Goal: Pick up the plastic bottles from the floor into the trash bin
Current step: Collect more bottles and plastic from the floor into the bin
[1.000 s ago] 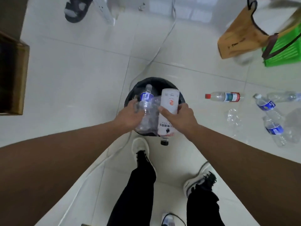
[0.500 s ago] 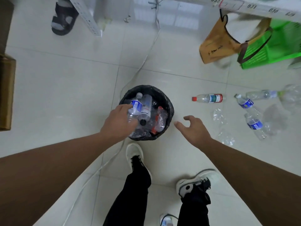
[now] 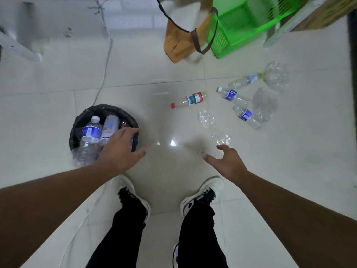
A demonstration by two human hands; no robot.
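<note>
Head view: I look down at my two arms, my shoes and the white tiled floor.
Just changed: a second ago both my hands held bottles over the trash bin; those are now dropped in and my hands have come away bare.
Left hand: over the near right rim of the bin, fingers loosely spread, holding nothing.
Right hand: reaching right, fingers apart and empty, just short of a crushed clear bottle.
Bin: at the left, heaped with bottles up to the rim, so I judge little room is left.
Bottles to fetch: red-capped bottle in the middle; two blue-labelled bottles and more clear ones far right.
Meaning: one load done, next pick begins; several bottles remain on the floor.
Around: brown bag and green basket at the far side, a white cable running past the bin.
In the way: nothing between my right hand and the nearest bottle.
</note>
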